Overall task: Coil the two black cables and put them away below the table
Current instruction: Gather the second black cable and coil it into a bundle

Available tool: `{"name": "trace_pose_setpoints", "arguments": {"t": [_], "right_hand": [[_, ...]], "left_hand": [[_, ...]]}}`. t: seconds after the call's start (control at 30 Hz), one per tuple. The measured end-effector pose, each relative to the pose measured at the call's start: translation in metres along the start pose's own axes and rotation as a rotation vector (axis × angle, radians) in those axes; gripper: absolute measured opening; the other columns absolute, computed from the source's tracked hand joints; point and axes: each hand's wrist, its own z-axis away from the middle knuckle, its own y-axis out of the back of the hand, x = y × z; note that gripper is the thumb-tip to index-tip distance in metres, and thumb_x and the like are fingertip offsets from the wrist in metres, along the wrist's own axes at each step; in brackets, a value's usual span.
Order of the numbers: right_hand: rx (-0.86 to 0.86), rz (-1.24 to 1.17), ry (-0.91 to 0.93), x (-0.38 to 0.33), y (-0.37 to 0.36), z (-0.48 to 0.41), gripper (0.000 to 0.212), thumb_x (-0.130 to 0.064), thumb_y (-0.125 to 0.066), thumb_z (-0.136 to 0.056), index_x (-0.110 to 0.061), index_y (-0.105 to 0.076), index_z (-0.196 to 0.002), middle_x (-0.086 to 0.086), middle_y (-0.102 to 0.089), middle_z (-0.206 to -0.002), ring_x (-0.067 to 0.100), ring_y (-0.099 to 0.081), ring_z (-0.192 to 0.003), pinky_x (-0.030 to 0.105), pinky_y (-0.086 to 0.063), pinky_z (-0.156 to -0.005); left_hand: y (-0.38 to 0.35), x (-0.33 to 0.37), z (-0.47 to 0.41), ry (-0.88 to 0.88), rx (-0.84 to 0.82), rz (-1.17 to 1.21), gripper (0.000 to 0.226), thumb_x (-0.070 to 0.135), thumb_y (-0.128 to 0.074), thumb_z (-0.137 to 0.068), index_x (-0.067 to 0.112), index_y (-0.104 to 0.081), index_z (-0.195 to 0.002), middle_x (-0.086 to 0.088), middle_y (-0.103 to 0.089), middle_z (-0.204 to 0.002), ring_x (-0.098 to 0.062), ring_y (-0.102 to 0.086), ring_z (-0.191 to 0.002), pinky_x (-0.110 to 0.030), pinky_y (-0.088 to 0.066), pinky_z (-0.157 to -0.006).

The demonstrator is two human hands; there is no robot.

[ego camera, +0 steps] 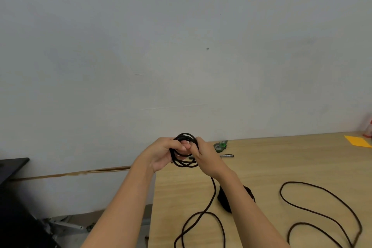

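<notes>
Coiling step: my left hand [162,153] and right hand [207,159] grip the coil [185,165] above the tabletop [261,167]; slack tail [214,189] needs winding next.

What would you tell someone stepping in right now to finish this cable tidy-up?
Left grip: holds the part-wound coil in the air over the table edge.
Right grip: fingers curled round the coil's right side.
Loose tail: hangs from the coil down to loops on the table.
Black loop: lies on the table to the right; same cable or the second, cannot tell.
Done: a few turns wound.
Left: finish winding, coil the rest, stow both below the table.
</notes>
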Motion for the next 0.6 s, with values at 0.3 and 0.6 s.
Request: {"name": "trace_pose_setpoints", "arguments": {"t": [0.3, 0.6], "right_hand": [[-0.021, -0.067, 0.052, 0.009, 0.006, -0.001, 0.03, -0.024, -0.041, -0.099, -0.02, -0.042, -0.069, -0.007, -0.036, -0.062, 0.007, -0.03, -0.054, 0.022, -0.024, -0.051], [0.057, -0.161, -0.029, 0.004, 0.009, 0.001, 0.048, -0.046, -0.037, -0.098, -0.012, -0.055, -0.069, -0.009, -0.04, -0.052, 0.001, -0.036, -0.045, 0.017, -0.027, -0.048]], "left_hand": [[-0.01, 0.001, 0.007, -0.057, 0.092, 0.056, 0.023, 0.017, -0.053, -0.093, 0.001, -0.062, -0.081, 0.0, -0.06, -0.056, -0.015, -0.06, -0.064, -0.027, -0.052, -0.068], [-0.023, 0.01, -0.008, -0.141, 0.575, 0.68, 0.024, 0.005, -0.056, -0.088, 0.009, -0.049, -0.066, 0.003, -0.041, -0.043, -0.004, -0.022, -0.025, -0.013, -0.021, -0.029]]}}
